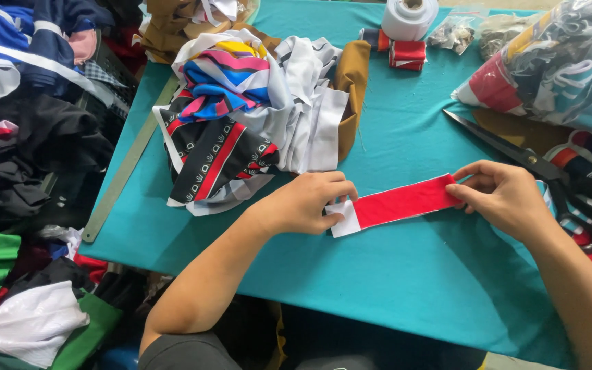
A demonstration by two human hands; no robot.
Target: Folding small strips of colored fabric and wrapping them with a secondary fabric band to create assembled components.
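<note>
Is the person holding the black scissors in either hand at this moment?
No. The black scissors lie on the teal table while the left hand and right hand hold the red and white fabric strip.

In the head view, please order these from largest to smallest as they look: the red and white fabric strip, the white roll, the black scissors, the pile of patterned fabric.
1. pile of patterned fabric
2. black scissors
3. red and white fabric strip, similar length, unsure
4. white roll, farther away and cut off

Table: teal cloth (405,274)
Centre pile: patterned fabric pieces (241,116)
Far edge: white tape roll (410,17)
Right: black scissors (508,152), bagged fabric (563,68)
Left edge: metal ruler (128,164)
</note>
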